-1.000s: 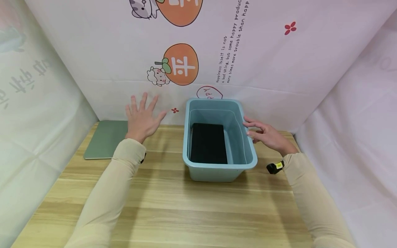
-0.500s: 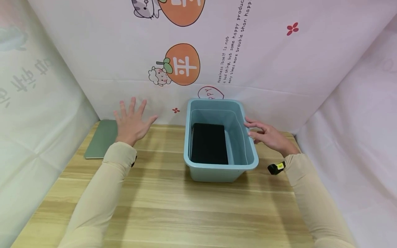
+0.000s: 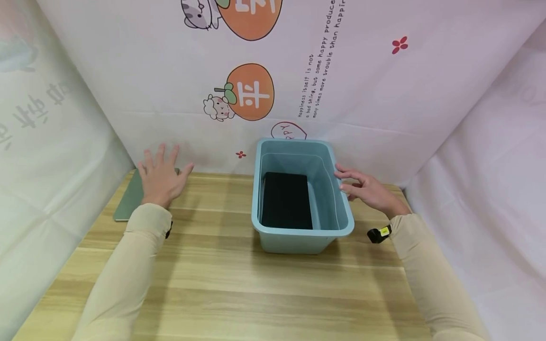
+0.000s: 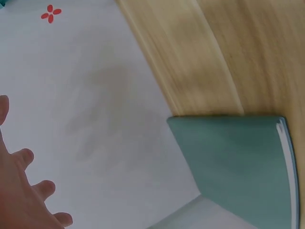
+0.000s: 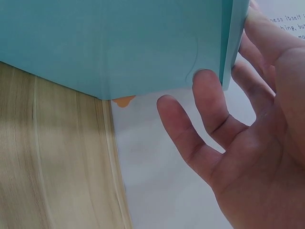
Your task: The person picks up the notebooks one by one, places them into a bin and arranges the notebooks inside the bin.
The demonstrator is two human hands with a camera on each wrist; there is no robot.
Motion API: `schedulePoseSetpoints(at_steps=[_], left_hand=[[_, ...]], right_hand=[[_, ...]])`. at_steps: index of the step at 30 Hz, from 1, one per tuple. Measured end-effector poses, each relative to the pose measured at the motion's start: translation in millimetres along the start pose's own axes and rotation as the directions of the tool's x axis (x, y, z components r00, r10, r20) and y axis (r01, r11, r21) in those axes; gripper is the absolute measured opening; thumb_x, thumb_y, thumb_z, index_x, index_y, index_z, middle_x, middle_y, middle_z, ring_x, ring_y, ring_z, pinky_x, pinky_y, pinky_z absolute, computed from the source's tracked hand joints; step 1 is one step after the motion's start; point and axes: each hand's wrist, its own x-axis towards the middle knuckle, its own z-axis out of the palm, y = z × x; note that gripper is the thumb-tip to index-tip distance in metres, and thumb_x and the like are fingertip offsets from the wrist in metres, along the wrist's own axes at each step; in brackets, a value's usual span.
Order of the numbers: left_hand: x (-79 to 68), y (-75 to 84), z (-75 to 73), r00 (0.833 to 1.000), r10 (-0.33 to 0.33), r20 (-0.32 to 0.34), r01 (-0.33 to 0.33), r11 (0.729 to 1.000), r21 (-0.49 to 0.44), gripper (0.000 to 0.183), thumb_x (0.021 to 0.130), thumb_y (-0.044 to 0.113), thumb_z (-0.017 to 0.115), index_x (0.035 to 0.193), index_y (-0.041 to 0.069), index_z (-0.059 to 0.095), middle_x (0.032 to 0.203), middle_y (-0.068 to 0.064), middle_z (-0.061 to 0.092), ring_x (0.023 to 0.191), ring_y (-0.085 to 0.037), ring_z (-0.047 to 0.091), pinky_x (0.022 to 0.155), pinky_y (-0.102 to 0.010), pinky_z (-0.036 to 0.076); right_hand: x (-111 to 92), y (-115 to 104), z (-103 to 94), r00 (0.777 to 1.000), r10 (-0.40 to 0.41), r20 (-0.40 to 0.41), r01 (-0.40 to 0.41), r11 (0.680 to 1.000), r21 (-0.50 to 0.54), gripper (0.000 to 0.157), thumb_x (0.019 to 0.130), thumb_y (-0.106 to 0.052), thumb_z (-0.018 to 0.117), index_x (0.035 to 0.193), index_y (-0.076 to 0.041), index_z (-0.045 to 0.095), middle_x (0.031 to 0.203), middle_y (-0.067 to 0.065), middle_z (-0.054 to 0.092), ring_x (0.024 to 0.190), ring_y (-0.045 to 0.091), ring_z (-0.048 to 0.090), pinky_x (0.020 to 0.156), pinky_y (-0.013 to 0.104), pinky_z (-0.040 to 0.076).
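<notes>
In the head view my left hand [image 3: 162, 182] is spread with its fingers apart and holds nothing. It is over the right part of a thin green notebook [image 3: 131, 199], partly hiding it. In the left wrist view the notebook [image 4: 233, 162] lies flat on the wood, apart from the fingers. My right hand [image 3: 371, 192] rests its fingertips on the right rim of a light blue plastic bin [image 3: 303, 241]. From the right wrist, its loosely bent lower fingers [image 5: 190, 138] show beside the bin's outer wall [image 5: 119, 43]. A flat black rectangular thing [image 3: 287, 201] lies inside the bin.
The wooden table [image 3: 239, 293] meets a white printed cloth [image 3: 354, 85] at the back, behind the bin. White cloth walls [image 3: 51, 156] close in both sides. A black strap device with a yellow label [image 3: 379, 233] sits at the right wrist.
My left hand has moved left and slightly down, from right of the notebook to over it, fingers still spread. The right hand and bin have stayed in place.
</notes>
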Motion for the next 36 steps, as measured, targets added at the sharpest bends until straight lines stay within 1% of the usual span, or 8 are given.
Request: schedulePoseSetpoints(at_steps=[3,8,14,18,21,25,29,36], left_hand=[[-2.7,-12.4,0.0,1.000,-0.017,0.004,0.017,1.000,0.001,0.087,0.097,0.079,0.019,0.166,0.027,0.011,0.173,-0.016,-0.003,0.153,-0.056,-0.014,0.117,-0.078,-0.010],[-4.5,-31.7,-1.6,0.999,-0.036,0.024,0.036,0.999,0.009,0.088,0.097,0.079,0.016,0.166,0.027,0.003,0.172,-0.019,-0.007,0.151,-0.056,-0.021,0.115,-0.079,-0.011],[-5.3,-45.6,-2.5,0.998,-0.055,0.041,0.056,0.998,-0.010,0.085,0.099,0.075,0.020,0.166,0.027,-0.001,0.171,-0.023,-0.010,0.150,-0.059,-0.021,0.114,-0.080,-0.010],[-8.4,-55.4,-1.9,0.996,-0.077,0.044,0.078,0.997,-0.028,0.083,0.102,0.070,0.021,0.166,0.024,-0.001,0.170,-0.026,-0.009,0.150,-0.062,-0.016,0.113,-0.082,-0.007],[-10.8,-65.9,-0.6,0.995,-0.098,0.036,0.099,0.994,-0.037,0.084,0.101,0.071,0.018,0.166,0.020,-0.001,0.169,-0.027,-0.009,0.149,-0.065,-0.013,0.112,-0.083,-0.006],[-15.7,-81.6,1.3,0.990,-0.131,0.048,0.133,0.989,-0.057,0.086,0.101,0.071,0.016,0.166,0.018,-0.003,0.168,-0.030,-0.009,0.147,-0.067,-0.014,0.110,-0.084,-0.006],[-21.2,-95.4,4.8,0.986,-0.156,0.058,0.161,0.983,-0.083,0.087,0.102,0.068,0.020,0.166,0.013,0.001,0.168,-0.032,-0.005,0.147,-0.067,-0.013,0.109,-0.084,-0.006],[-27.7,-112.4,8.9,0.976,-0.200,0.082,0.211,0.966,-0.151,0.090,0.101,0.069,0.019,0.165,0.009,0.000,0.166,-0.034,-0.011,0.145,-0.069,-0.017,0.107,-0.085,-0.010]], right_hand=[[-0.6,0.8,1.1,1.000,0.004,-0.007,-0.004,1.000,0.008,0.052,0.104,-0.033,0.061,0.153,-0.018,0.049,0.171,-0.012,0.023,0.105,-0.001,0.068,0.087,0.039,0.060],[-0.7,0.5,1.4,1.000,0.008,-0.002,-0.008,1.000,0.002,0.052,0.104,-0.034,0.060,0.153,-0.020,0.049,0.170,-0.014,0.023,0.106,0.000,0.068,0.086,0.035,0.059],[-1.3,1.2,1.4,1.000,0.013,-0.005,-0.013,1.000,0.014,0.051,0.104,-0.035,0.061,0.152,-0.022,0.050,0.169,-0.016,0.024,0.107,0.001,0.068,0.086,0.033,0.058],[-1.4,2.5,1.5,1.000,0.014,-0.004,-0.014,1.000,0.015,0.050,0.104,-0.034,0.060,0.151,-0.022,0.051,0.169,-0.017,0.024,0.109,0.001,0.067,0.086,0.032,0.058],[-1.2,2.5,1.3,1.000,0.020,-0.008,-0.020,1.000,0.009,0.050,0.103,-0.036,0.060,0.151,-0.024,0.051,0.169,-0.018,0.024,0.109,0.002,0.067,0.086,0.031,0.058],[-0.9,0.9,1.1,1.000,0.021,-0.006,-0.021,1.000,-0.001,0.051,0.103,-0.037,0.061,0.151,-0.025,0.050,0.169,-0.018,0.024,0.109,0.003,0.067,0.086,0.032,0.058],[-0.5,-0.1,0.3,1.000,0.014,-0.001,-0.014,1.000,-0.005,0.052,0.103,-0.036,0.060,0.153,-0.024,0.049,0.170,-0.016,0.024,0.109,0.003,0.067,0.086,0.033,0.058],[0.1,-0.2,-1.0,1.000,0.010,0.003,-0.010,1.000,-0.010,0.054,0.103,-0.037,0.060,0.154,-0.026,0.047,0.170,-0.015,0.022,0.110,0.001,0.067,0.086,0.030,0.057]])
